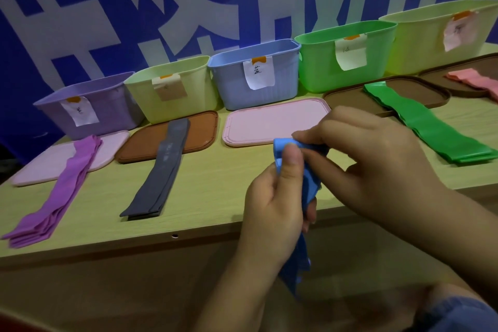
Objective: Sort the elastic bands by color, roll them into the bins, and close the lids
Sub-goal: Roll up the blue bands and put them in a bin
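My left hand (pixel 277 197) and my right hand (pixel 377 162) both grip a blue elastic band (pixel 310 183) over the table's front edge; its top end is folded over at my fingertips and its tail hangs down past the edge. Purple bands (pixel 56 191), grey bands (pixel 159 172), green bands (pixel 431 127) and pink bands (pixel 471 78) lie flat on the table, each partly on a lid. Behind them stand open bins: purple (pixel 107 113), pale yellow (pixel 188 100), blue (pixel 234 89), green (pixel 318 67) and a large pale yellow one (pixel 420 46).
Lids lie flat in front of the bins: pale pink (pixel 43 164), brown (pixel 199 132), pink (pixel 264 124), dark brown (pixel 420 91) and another at far right (pixel 458 89). A blue wall with white characters (pixel 80 21) stands behind the yellow-green table (pixel 215 183).
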### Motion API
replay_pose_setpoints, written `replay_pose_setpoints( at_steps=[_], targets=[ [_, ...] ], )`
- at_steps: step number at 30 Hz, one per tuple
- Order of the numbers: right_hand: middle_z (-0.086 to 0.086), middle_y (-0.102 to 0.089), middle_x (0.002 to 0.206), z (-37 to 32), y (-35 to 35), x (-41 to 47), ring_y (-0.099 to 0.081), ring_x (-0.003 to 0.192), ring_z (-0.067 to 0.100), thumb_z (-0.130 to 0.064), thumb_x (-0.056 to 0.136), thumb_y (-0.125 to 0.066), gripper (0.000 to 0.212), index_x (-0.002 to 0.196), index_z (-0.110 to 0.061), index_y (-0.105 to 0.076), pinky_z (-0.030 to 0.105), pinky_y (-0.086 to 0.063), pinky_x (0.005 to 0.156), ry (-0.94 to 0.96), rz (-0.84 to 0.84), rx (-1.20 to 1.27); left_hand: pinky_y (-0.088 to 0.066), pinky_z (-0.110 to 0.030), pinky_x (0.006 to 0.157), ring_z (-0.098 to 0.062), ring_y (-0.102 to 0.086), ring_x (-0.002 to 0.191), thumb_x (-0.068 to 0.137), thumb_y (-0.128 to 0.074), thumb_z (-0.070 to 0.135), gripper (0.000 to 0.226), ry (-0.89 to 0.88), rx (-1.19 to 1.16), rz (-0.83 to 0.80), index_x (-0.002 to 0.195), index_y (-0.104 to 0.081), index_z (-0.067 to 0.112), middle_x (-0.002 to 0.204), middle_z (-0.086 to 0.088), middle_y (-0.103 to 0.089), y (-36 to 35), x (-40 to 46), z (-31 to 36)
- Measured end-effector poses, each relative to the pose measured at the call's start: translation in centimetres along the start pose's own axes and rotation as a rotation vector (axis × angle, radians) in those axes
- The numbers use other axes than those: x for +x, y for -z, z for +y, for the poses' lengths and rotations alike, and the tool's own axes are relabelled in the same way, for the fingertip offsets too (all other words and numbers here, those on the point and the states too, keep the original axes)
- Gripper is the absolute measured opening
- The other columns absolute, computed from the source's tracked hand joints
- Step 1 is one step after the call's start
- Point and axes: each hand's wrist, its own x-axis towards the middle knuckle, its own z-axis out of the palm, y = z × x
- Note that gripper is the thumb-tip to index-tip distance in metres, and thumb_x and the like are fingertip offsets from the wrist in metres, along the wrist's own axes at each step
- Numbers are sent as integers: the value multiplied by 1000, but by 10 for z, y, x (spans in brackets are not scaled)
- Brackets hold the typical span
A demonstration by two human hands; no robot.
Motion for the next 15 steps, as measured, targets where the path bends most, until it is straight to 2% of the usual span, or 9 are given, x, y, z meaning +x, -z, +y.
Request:
replay_pose_setpoints(
  at_steps=[2, 4, 8, 10, 12, 15],
  targets=[
    [5, -57, 73, -1, -1, -3, -52, 68, 19, -13, 85, -61, 11, 86, -6, -68, 29, -42, 58, 34, -50, -3, -36, -18, 39, -10, -43, 36, 75, -30, 79, 71, 18, 15, 38, 62, -49, 12, 41, 0, -47, 1, -1, 1],
    [4, -57, 75, 0, -2, -4, -53, 69, 20, -16, 87, -57, 14, 87, -7, -68, 33, -43, 56, 53, -98, 6, -34, -19, 37, -11, -42, 34, 67, -31, 74, 67, 33, 29, 58, 62, -50, 10, 39, -1, -46, 2, -1, 0],
    [-5, -60, 81, 7, 1, -1, -57, 76, 7, -25, 85, -57, 18, 95, -16, -70, 19, -45, 65, -1, -170, 246, -36, -20, 38, -14, -44, 36, 71, -36, 70, 67, 36, -34, 51, 75, -63, 9, 41, -2, -49, 4, -4, -1],
    [-8, -65, 86, 8, 3, 0, -63, 83, 7, -30, 82, -60, 20, 99, -25, -70, 18, -50, 69, -111, -196, 442, -38, -22, 40, -15, -46, 38, 81, -38, 70, 66, 11, -68, 15, 84, -67, 11, 43, -2, -51, 7, -4, -2],
    [-9, -70, 90, 5, 4, -1, -66, 89, 8, -30, 79, -67, 21, 100, -32, -71, 19, -53, 72, -290, -239, 717, -40, -23, 42, -15, -48, 40, 84, -37, 65, 60, -19, -82, -12, 83, -66, 12, 46, -3, -53, 11, -3, -4],
    [-11, -73, 91, 0, 4, -4, -68, 88, 2, -32, 83, -56, 25, 103, -32, -70, 17, -53, 69, -566, -291, 1071, -43, -22, 47, -13, -50, 42, 87, -34, 57, 54, -60, -52, -54, 77, -60, 11, 49, -3, -56, 14, -4, -3]
  ],
)
